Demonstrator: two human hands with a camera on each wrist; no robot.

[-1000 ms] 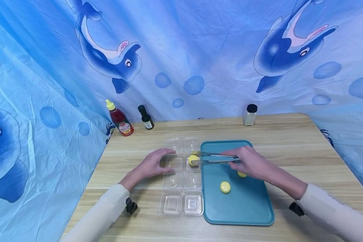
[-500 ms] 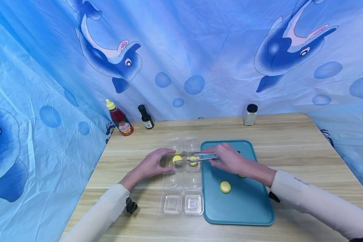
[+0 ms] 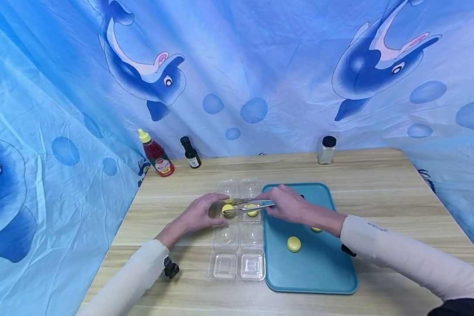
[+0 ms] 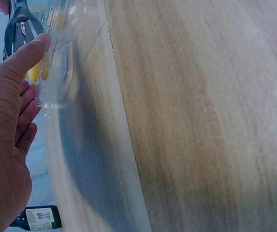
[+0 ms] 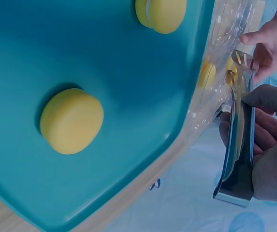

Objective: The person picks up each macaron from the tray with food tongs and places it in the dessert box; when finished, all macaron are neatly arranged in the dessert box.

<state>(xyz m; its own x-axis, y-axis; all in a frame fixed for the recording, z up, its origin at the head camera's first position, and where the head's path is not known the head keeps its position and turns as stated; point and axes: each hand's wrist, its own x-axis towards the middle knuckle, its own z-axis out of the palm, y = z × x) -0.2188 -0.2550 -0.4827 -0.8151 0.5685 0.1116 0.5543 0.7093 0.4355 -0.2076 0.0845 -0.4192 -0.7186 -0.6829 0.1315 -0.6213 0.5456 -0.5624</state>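
My right hand [image 3: 286,204] grips metal tongs [image 3: 260,205] near their middle. Their forked tips lie either side of a yellow macaron [image 3: 228,210] at the left cup of a clear plastic container [image 3: 225,265]. Whether the macaron touches the cup's floor cannot be made out. Another yellow macaron [image 3: 252,210] sits in the cup to its right. My left hand [image 3: 199,214] holds the container's left edge, thumb and fingers curved around that cup; the left wrist view shows the thumb [image 4: 29,55] at the plastic rim.
A teal tray [image 3: 312,274] stands right of the container, bearing a yellow macaron [image 3: 294,244] and another macaron [image 3: 316,229] partly under my right forearm. Behind are a red sauce bottle [image 3: 158,156], a small dark bottle [image 3: 191,153] and a black-lidded jar [image 3: 326,151].
My right hand has moved left with the tongs, bringing a macaron from over the right cup to the left cup, then slightly lower. My left hand has stayed in place.
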